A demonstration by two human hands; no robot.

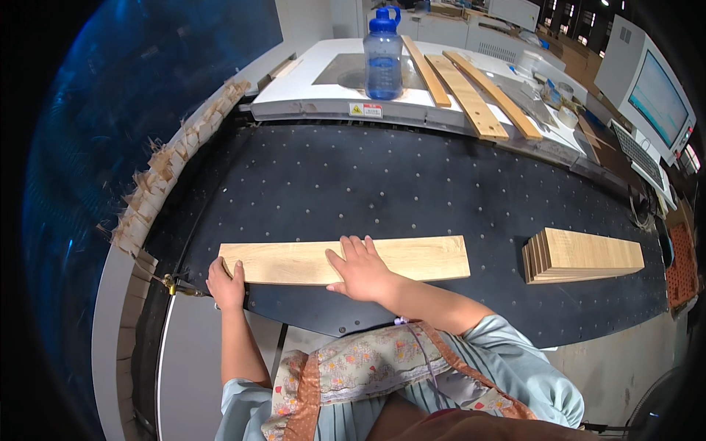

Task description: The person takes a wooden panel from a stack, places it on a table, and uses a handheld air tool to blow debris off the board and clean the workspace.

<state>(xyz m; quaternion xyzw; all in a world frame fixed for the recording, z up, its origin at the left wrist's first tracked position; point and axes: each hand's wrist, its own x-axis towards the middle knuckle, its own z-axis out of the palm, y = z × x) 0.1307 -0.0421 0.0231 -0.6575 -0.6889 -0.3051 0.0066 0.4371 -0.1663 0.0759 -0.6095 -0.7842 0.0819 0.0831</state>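
A long, pale wood-grain board (423, 257) lies lengthwise across the black work table in front of me. My left hand (226, 284) is at the board's left end, its thumb and fingers closed about the near corner. Flat on the middle of the board's top face rests my right hand (362, 270), fingers spread and thumb out. To the right, apart from this board, sits a stack of several similar boards (592, 253). The underside of the held board is hidden.
The black table top (368, 176) is dotted with small studs. A blue-capped water bottle (383, 66) and three narrow wooden strips (471, 99) lie on the white machine top behind. A monitor (654, 95) and keyboard (637, 153) stand at right. Tattered wrapping (158, 165) lines the left edge.
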